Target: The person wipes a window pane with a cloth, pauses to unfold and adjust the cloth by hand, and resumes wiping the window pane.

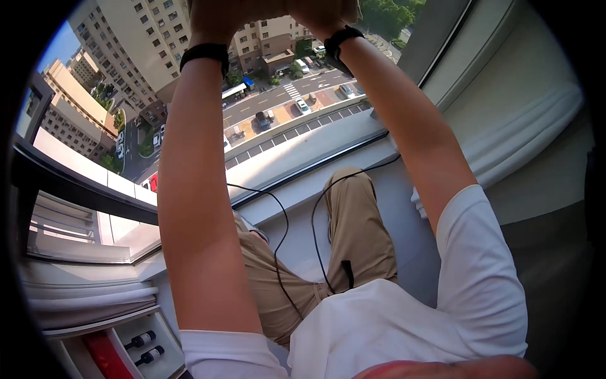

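Both my arms stretch up and forward in front of a large window pane [303,120]. My left hand [218,22] and my right hand [325,18] are at the top edge of the view, in shadow and partly cut off. Their fingers are not clearly visible. A brownish strip shows between them, and I cannot make out what it is. Each wrist has a black band, the left band [205,55] and the right band [343,43]. A thin black cable [314,234] runs down on each side over my tan trousers [360,221].
A white window sill [303,174] lies at my knees. White curtains are gathered at the right [517,139] and lower left [95,297]. At lower left, a shelf [136,322] holds two dark bottles [149,355] and something red [104,354]. Outside are buildings [132,50] and a street.
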Motion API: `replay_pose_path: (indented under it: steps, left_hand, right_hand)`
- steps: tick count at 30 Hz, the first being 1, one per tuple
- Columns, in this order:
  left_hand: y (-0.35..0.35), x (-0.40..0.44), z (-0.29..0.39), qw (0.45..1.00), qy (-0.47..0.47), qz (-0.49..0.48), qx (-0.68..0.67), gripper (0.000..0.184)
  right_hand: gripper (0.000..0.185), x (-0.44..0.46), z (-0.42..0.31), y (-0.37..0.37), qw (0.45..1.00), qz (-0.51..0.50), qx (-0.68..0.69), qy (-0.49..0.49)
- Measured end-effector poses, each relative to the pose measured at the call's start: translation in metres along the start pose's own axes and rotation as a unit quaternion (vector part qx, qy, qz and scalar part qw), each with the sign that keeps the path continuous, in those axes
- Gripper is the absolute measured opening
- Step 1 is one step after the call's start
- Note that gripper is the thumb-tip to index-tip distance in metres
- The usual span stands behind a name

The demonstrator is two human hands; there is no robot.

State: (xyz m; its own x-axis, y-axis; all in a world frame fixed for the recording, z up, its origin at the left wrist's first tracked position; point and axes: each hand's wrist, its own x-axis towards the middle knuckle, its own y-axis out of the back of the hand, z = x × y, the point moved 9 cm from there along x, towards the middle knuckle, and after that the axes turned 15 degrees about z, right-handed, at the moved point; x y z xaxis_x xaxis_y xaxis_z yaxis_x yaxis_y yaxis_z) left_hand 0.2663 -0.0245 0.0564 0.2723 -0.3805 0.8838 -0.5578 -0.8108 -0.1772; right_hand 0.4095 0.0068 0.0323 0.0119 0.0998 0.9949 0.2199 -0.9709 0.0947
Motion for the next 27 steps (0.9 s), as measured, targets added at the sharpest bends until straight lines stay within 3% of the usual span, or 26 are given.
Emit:
replay_pose_path:
  steps: [2, 4, 7, 10, 13, 15, 18, 20, 21, 24, 27]
  left_hand:
    - [0.015, -0.005, 0.004, 0.995, 0.016, 0.066, -0.076, 0.046]
    - [0.02, -0.006, 0.006, 0.991, 0.057, 0.055, -0.104, 0.045]
    - [0.026, -0.008, 0.006, 0.982, 0.116, 0.032, -0.145, 0.039]
    - [0.028, -0.022, 0.013, 0.986, 0.076, 0.076, -0.129, 0.038]
    - [0.011, -0.03, 0.023, 0.999, 0.025, -0.014, -0.027, 0.038]
    - [-0.003, -0.048, 0.037, 0.995, -0.033, -0.075, 0.058, 0.039]
    - [0.008, -0.059, 0.038, 0.999, -0.019, -0.025, -0.017, 0.037]
    - [0.008, -0.07, 0.041, 0.995, 0.023, -0.022, -0.097, 0.037]
    - [-0.002, -0.08, 0.04, 0.981, 0.066, -0.079, -0.166, 0.057]
    - [0.007, -0.1, 0.044, 0.989, 0.079, -0.04, -0.115, 0.049]
    - [0.014, -0.105, 0.048, 0.992, 0.07, -0.033, -0.101, 0.045]
  right_hand:
    - [0.045, -0.007, -0.022, 0.024, 0.964, 0.212, 0.019, 0.158]
    - [0.038, -0.007, 0.005, -0.007, 0.984, 0.142, -0.011, 0.104]
    - [0.036, -0.012, 0.009, -0.021, 0.987, -0.11, -0.1, 0.058]
    - [0.047, -0.039, 0.016, -0.016, 1.0, -0.018, -0.006, -0.005]
    - [0.03, -0.076, 0.013, -0.039, 0.98, -0.159, -0.119, 0.01]
    - [0.028, -0.087, -0.013, -0.024, 0.993, -0.021, -0.076, 0.082]
    - [0.031, -0.096, -0.03, -0.009, 0.99, 0.104, -0.026, 0.089]
    - [0.034, -0.112, -0.02, -0.012, 0.994, 0.089, -0.014, 0.059]
    - [0.035, -0.123, -0.013, -0.018, 0.998, 0.052, -0.01, 0.045]
    - [0.042, -0.127, -0.009, -0.013, 0.999, -0.031, 0.041, -0.005]
    - [0.043, -0.095, -0.022, 0.025, 0.995, 0.005, 0.073, 0.07]
